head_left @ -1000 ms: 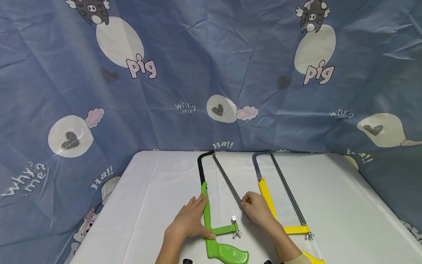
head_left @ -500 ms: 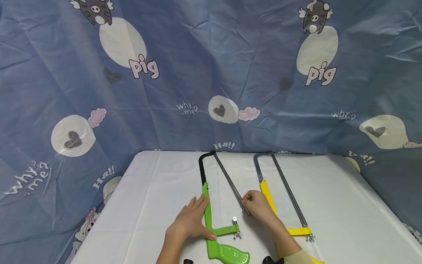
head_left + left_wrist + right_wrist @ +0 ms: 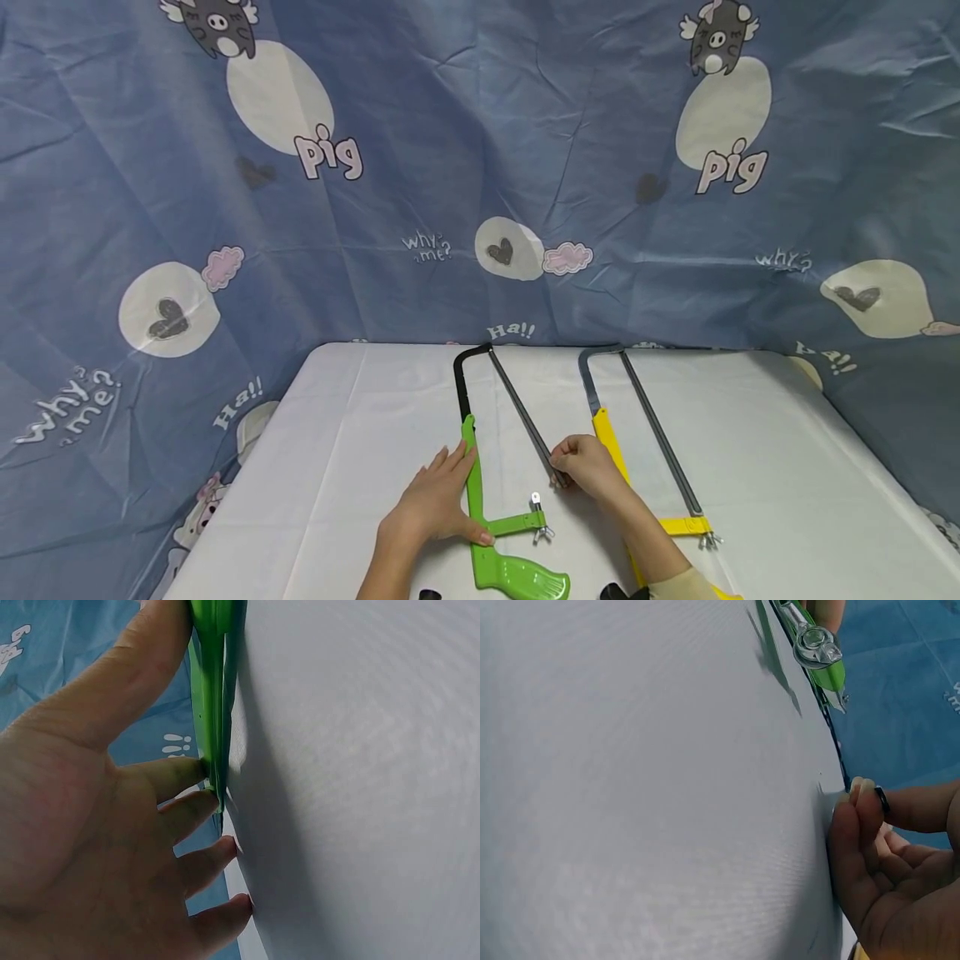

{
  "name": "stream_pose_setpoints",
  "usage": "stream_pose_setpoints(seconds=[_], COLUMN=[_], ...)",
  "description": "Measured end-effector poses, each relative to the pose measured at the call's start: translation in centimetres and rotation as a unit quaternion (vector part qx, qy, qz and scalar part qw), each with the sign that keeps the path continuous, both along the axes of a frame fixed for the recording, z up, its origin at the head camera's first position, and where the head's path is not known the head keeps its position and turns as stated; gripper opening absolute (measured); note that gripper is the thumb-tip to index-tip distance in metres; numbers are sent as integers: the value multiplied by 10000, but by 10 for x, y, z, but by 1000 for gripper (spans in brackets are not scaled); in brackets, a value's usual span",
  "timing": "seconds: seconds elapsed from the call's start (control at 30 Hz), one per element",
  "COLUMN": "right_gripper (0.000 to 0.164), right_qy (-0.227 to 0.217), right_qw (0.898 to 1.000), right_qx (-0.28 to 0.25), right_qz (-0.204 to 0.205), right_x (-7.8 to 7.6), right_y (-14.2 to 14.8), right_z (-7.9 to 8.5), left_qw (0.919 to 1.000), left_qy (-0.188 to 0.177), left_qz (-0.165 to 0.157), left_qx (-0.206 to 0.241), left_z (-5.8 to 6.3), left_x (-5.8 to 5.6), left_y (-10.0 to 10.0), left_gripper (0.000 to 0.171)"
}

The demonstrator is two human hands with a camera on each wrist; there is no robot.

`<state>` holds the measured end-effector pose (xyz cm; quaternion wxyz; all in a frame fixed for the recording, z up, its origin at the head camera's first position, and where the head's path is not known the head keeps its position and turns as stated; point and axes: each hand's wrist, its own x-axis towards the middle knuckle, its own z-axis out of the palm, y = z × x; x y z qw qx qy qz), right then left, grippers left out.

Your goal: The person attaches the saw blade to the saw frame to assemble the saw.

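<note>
2 hacksaws on the worktop (image 3: 375, 433). Left hand (image 3: 433, 500) isn't clenched: fingers extended against the green hacksaw frame (image 3: 474, 487), thumb lying across it near the grip (image 3: 528, 577). Frame lies mid-worktop, black tip (image 3: 460, 383) at the far edge, grip toward the near side. Bracket (image 3: 517, 523) juts right, carrying a clip (image 3: 536, 500) and wing nut (image 3: 543, 534). Dark blade (image 3: 521, 408) slants nearward from the tip; near end is apart from the clip, just right of it. Right hand (image 3: 588, 468) is pinching the blade by that end. Right forearm (image 3: 645, 533) crosses over the yellow hacksaw (image 3: 611, 437), between the green frame and the worktop's right edge.
</note>
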<state>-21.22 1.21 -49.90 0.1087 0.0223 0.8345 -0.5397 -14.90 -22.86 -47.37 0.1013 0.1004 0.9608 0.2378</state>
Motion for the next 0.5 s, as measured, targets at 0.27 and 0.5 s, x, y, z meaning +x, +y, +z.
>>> stream_pose_setpoints(seconds=[0.27, 0.5], right_gripper=[22, 28], right_qy=[-282, -461], right_qw=[9977, 9895], right_qx=[-352, -751], right_qz=[509, 1148], right_x=[5, 6], right_y=[4, 8], right_z=[5, 8], left_qw=[10000, 10000], left_qy=[24, 20], left_qz=[13, -1], left_qx=[-46, 2], left_z=[-2, -1], left_x=[-1, 0], left_y=[0, 0], left_gripper=[128, 127])
